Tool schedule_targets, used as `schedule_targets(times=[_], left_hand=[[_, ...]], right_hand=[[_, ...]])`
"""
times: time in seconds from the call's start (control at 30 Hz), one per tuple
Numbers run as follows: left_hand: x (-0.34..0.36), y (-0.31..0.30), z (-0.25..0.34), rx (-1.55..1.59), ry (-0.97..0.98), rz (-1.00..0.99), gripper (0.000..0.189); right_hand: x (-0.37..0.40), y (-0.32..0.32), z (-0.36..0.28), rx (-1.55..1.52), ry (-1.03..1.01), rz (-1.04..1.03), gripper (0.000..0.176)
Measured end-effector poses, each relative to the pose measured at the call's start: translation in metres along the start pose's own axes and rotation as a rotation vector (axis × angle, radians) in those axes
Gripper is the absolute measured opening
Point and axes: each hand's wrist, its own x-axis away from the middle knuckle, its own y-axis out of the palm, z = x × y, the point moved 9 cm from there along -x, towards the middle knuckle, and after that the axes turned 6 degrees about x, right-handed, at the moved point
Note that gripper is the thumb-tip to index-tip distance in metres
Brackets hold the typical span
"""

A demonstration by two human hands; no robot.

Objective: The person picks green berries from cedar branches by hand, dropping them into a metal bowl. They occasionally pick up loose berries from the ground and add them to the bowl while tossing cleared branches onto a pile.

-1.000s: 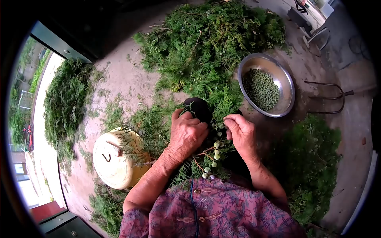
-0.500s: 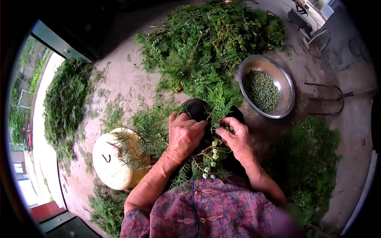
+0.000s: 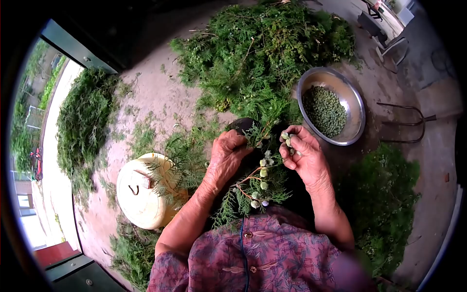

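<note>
My left hand (image 3: 227, 155) is closed around the stem of a leafy conifer branch (image 3: 228, 207) above my lap. Pale green seed cones (image 3: 263, 176) hang along its reddish twigs, nearest my shirt front. Several picked green cones (image 3: 289, 142) sit between the thumb and fingers of my right hand (image 3: 309, 158), which is apart from the branch on its right side. Beyond that hand, a metal bowl (image 3: 359, 114) holds a heap of loose green cones (image 3: 325, 112).
A large pile of cut conifer branches (image 3: 272, 48) lies ahead, with smaller heaps at left (image 3: 85, 126) and right (image 3: 384, 194). A round cream lidded container (image 3: 141, 199) stands by my left arm. The metal prongs of a fork (image 3: 422, 121) lie right of the bowl.
My right hand has drawn away from the branch to the right and turned up, with several cones now showing in its fingers. My left hand stays on the branch.
</note>
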Motion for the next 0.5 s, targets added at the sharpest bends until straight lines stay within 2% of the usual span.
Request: schedule_targets(times=[0.07, 0.17, 0.27, 0.37, 0.5], left_hand=[[0.001, -0.001, 0.004, 0.108, 0.106, 0.09, 0.015], [0.003, 0.001, 0.003, 0.088, 0.08, 0.062, 0.02], [0.006, 0.003, 0.023, -0.201, 0.152, 0.005, 0.02], [0.006, 0.01, 0.043, -0.401, 0.239, -0.014, 0.023], [0.001, 0.018, 0.041, -0.518, 0.27, -0.032, 0.017]], right_hand=[[-0.006, -0.005, 0.017, 0.029, 0.076, 0.006, 0.008], [-0.015, -0.007, 0.033, 0.073, 0.102, -0.004, 0.01], [-0.013, -0.011, 0.041, -0.054, 0.138, 0.055, 0.01], [-0.014, -0.012, 0.042, -0.066, 0.106, 0.023, 0.01], [-0.015, -0.022, 0.046, -0.111, 0.113, 0.061, 0.006]])
